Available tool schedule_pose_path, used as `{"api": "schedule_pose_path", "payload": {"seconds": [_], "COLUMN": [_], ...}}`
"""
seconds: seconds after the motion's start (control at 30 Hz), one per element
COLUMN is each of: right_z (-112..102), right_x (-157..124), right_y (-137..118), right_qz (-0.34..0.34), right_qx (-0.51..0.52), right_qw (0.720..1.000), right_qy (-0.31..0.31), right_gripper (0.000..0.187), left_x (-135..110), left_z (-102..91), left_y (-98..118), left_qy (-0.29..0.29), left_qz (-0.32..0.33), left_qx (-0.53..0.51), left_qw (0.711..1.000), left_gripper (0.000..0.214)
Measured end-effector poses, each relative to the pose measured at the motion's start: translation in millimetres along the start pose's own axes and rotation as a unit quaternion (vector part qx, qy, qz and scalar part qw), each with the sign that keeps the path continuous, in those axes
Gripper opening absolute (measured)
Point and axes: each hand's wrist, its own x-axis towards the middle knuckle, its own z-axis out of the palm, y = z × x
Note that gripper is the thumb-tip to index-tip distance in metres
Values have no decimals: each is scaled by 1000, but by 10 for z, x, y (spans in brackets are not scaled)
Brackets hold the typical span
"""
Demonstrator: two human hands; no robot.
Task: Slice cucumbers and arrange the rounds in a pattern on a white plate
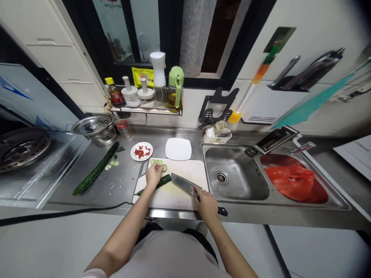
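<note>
Here, the steel worktop (98,187) carries a white cutting board (181,197). Above it, the right hand (207,205) wraps round a cleaver's (184,184) handle, blade tip just beside a cut cucumber (164,180) passing beneath the left wrist. The left hand (153,175) bunches its fingertips at cucumber slices (160,162); whether it pinches one, I cannot tell.

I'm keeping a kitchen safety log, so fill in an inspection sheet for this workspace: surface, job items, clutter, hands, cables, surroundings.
Surface: steel counter, with pale spots left of the white cutting board.
Job items: cut cucumber and cucumber slices on the board; long cucumber on the counter.
Clutter: cucumber scraps beside the long cucumber; red-lidded jar by the lidded steel pot.
Hands: left hand at the slices, grip unclear; right hand grips a kitchen knife.
Cables: black cable along the counter's front left.
Surroundings: double sink at right, red plastic bag in its right basin.
</note>
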Motion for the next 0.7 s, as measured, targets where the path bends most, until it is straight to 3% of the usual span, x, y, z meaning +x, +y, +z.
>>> {"api": "schedule_pose_path", "payload": {"seconds": [0.17,0.4,0.7], "right_z": [42,85,102], "right_x": [8,64,76], "right_y": [96,90,95], "right_qz": [21,19,20], "right_qx": [10,21,36], "right_qw": [1000,1000,999], "right_qy": [8,7,4], "right_gripper": [47,43,41], "left_x": [289,456,543], "left_z": [-10,183,249], "left_y": [-110,-91,-119], "left_qy": [18,8,-2], "left_qz": [-40,-54,-1], "left_qx": [65,87,168], "left_qw": [997,995,986], "left_gripper": [13,13,17]}}
